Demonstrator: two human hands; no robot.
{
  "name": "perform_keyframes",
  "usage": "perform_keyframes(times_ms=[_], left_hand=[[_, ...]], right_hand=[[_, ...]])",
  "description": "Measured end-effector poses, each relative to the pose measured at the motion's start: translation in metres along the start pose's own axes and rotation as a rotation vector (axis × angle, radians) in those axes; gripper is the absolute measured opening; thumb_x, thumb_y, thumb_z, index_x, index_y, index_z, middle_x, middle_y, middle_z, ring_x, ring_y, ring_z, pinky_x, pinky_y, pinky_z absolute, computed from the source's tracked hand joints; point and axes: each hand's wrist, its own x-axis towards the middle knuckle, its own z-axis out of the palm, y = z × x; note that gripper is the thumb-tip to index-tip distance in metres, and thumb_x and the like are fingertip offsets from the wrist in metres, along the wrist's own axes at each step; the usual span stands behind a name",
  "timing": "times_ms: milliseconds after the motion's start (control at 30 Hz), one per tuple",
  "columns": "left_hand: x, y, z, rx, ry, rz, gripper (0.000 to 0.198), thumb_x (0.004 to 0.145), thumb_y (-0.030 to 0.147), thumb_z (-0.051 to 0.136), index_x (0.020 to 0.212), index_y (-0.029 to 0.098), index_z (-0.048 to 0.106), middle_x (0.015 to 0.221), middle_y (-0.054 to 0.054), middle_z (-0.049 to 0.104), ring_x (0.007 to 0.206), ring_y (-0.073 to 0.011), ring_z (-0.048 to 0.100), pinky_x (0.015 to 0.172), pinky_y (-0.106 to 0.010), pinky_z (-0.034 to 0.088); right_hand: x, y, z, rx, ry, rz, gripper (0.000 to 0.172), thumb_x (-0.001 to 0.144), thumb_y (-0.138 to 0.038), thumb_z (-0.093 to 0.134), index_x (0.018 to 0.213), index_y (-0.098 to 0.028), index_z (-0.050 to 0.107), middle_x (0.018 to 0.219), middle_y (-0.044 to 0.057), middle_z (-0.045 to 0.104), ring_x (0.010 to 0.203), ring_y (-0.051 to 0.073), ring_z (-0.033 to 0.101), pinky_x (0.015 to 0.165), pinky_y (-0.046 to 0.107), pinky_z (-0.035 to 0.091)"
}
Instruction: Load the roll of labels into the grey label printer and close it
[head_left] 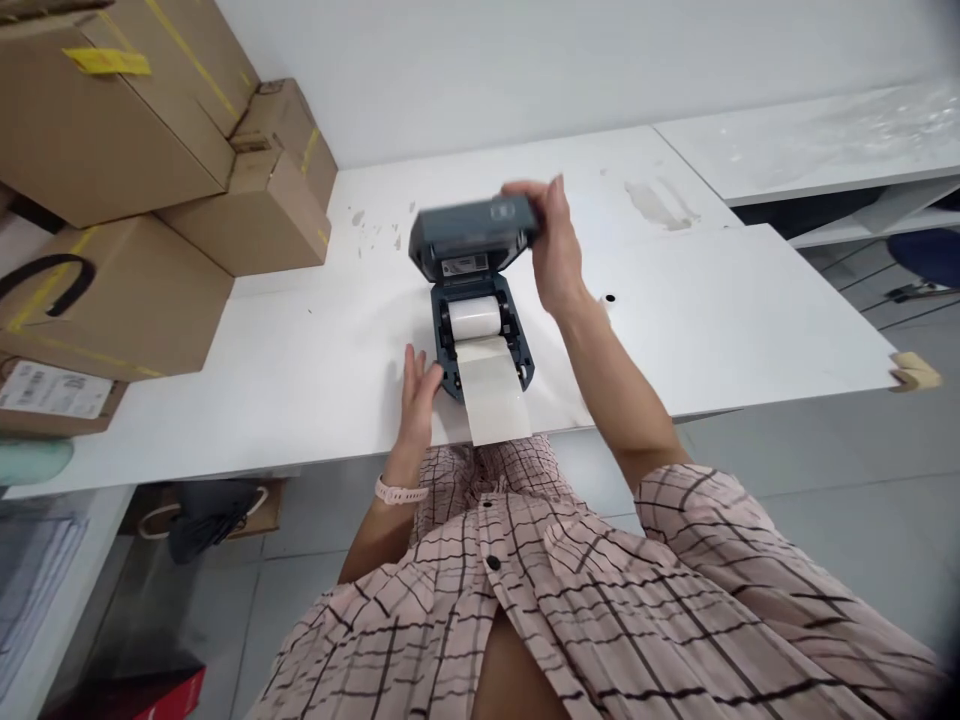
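A dark grey label printer (448, 352) sits near the front edge of the white table (720, 320), its lid (472, 232) swung up and open. Inside lies a white label roll (474, 317), and a strip of label paper (495, 396) runs out the front toward me. My right hand (555, 250) grips the right end of the raised lid. My left hand (417, 396) lies flat on the table with fingers stretched out, touching the printer's left front corner. A pink watch is on my left wrist.
Stacked cardboard boxes (127, 180) fill the table's left side. A second white table (817, 140) stands at the back right, with a shelf beneath it. A bag (202, 512) lies on the floor under the table's left part. A small hole (610, 298) is in the tabletop.
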Motion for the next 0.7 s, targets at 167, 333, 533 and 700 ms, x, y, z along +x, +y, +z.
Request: perform_keyframes(times_ms=[167, 333, 533, 700], left_hand=[[0.006, 0.015, -0.003, -0.043, 0.097, 0.092, 0.09, 0.092, 0.078, 0.051, 0.167, 0.042, 0.018, 0.179, -0.003, 0.019, 0.163, -0.03, 0.025, 0.13, -0.047, 0.033], [0.005, 0.02, 0.023, -0.062, 0.056, 0.0, 0.097, 0.089, 0.069, 0.065, 0.168, 0.035, 0.02, 0.178, -0.004, 0.022, 0.164, -0.033, 0.023, 0.131, -0.048, 0.034], [0.0, 0.003, 0.031, -0.055, 0.045, 0.037, 0.099, 0.088, 0.068, 0.066, 0.168, 0.032, 0.02, 0.171, -0.011, 0.038, 0.156, -0.0379, 0.04, 0.123, -0.051, 0.045], [0.004, -0.005, 0.032, -0.002, 0.1, 0.146, 0.09, 0.089, 0.071, 0.062, 0.164, 0.033, 0.029, 0.163, -0.012, 0.05, 0.149, -0.0366, 0.049, 0.119, -0.052, 0.049]], right_hand=[[-0.114, -0.015, 0.007, 0.086, 0.026, 0.115, 0.04, 0.097, -0.064, 0.06, 0.114, -0.028, 0.065, 0.147, 0.007, 0.061, 0.151, 0.026, 0.046, 0.129, 0.043, 0.035], [-0.148, 0.004, 0.021, 0.216, -0.004, 0.53, 0.095, 0.087, -0.069, 0.064, 0.163, -0.032, 0.02, 0.174, 0.009, 0.027, 0.16, 0.028, 0.032, 0.128, 0.049, 0.037], [-0.157, 0.012, 0.024, 0.337, -0.007, 0.65, 0.109, 0.077, -0.073, 0.072, 0.164, -0.028, 0.023, 0.171, 0.012, 0.036, 0.154, 0.033, 0.041, 0.128, 0.054, 0.037], [-0.163, 0.012, 0.027, 0.234, 0.021, 0.561, 0.099, 0.085, -0.077, 0.061, 0.164, -0.03, 0.025, 0.167, 0.012, 0.042, 0.149, 0.034, 0.047, 0.123, 0.055, 0.043]])
